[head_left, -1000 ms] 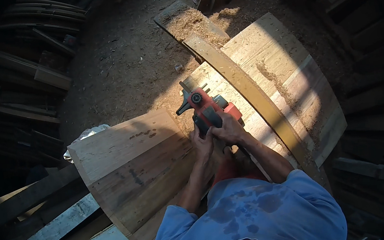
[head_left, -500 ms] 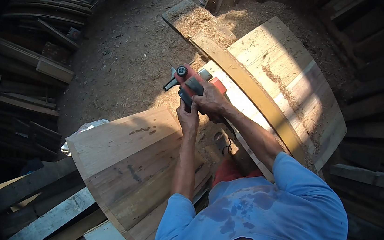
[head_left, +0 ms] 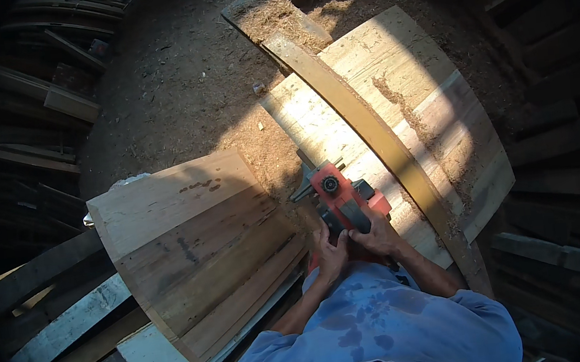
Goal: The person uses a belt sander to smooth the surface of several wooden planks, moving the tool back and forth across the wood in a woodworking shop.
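Note:
Close in front of my body I hold a red and black electric hand planer (head_left: pixel 339 193) with a round black knob. My left hand (head_left: pixel 332 254) is closed on its near left side, and my right hand (head_left: pixel 379 237) grips the near right side, thumbs close together. Under and beside the planer is the pale, sunlit left part of a wooden panel (head_left: pixel 297 109); whether the planer touches it I cannot tell. A long yellowish-brown board (head_left: pixel 354 118) lies across this panel, right of my hands.
Another wooden panel (head_left: pixel 188 223), made of joined planks, lies at left on stacked boards (head_left: pixel 72 324). Wood shavings (head_left: pixel 277 23) cover the far end of the long board and the ground. Stacked lumber (head_left: pixel 33 88) lines the left side, with more planks (head_left: pixel 558 174) at right.
Both hands have drawn the planer back toward my body and slightly right. My elbows are more bent, and the view has shifted a little.

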A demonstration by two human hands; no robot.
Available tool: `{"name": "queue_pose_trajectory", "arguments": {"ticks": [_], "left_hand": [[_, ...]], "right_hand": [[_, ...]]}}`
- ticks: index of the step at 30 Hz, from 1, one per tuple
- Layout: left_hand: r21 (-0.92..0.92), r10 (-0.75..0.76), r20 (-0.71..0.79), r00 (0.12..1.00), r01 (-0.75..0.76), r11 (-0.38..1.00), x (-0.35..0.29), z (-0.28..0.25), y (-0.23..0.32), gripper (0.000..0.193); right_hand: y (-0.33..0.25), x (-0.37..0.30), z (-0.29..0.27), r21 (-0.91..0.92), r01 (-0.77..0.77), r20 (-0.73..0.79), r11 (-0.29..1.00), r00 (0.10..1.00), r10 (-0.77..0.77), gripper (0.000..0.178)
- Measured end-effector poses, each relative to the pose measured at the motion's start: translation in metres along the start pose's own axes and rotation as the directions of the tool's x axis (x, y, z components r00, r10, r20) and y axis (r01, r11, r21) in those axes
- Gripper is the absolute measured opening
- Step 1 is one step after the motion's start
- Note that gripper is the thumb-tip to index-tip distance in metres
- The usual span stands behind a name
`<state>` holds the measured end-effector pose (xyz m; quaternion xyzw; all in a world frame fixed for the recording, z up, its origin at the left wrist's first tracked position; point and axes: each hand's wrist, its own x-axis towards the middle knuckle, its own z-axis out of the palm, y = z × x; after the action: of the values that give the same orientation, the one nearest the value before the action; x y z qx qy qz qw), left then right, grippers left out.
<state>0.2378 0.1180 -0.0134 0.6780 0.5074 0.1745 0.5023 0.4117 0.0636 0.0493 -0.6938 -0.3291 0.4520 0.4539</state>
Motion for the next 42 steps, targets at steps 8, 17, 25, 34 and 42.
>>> {"name": "queue_pose_trajectory", "arguments": {"ticks": [8,17,25,34,42], "left_hand": [[-0.425,0.073,-0.108,0.991,-0.112,0.898,0.128,-0.027,0.003,0.066],[-0.323,0.121,-0.169,0.978,-0.171,0.931,0.328,-0.102,0.041,0.043],[-0.144,0.060,-0.092,0.994,-0.073,0.987,0.220,-0.060,-0.008,0.060],[0.143,0.054,0.030,0.998,-0.058,0.988,0.001,0.002,-0.008,0.081],[-0.397,-0.014,0.003,1.000,0.014,0.918,0.110,-0.025,0.007,0.072]], "right_hand": [[-0.039,0.129,0.020,-0.036,-0.009,0.112,0.999,0.994,0.013,0.050],[-0.111,0.329,0.054,0.023,0.234,0.083,0.972,0.968,-0.235,0.052],[-0.087,0.204,0.033,0.167,-0.065,0.178,0.984,0.983,0.034,0.070],[-0.008,0.004,-0.005,-0.037,-0.053,0.053,0.998,0.997,0.055,0.049],[-0.022,0.111,0.018,-0.013,-0.039,0.117,0.999,0.992,0.040,0.061]]}}
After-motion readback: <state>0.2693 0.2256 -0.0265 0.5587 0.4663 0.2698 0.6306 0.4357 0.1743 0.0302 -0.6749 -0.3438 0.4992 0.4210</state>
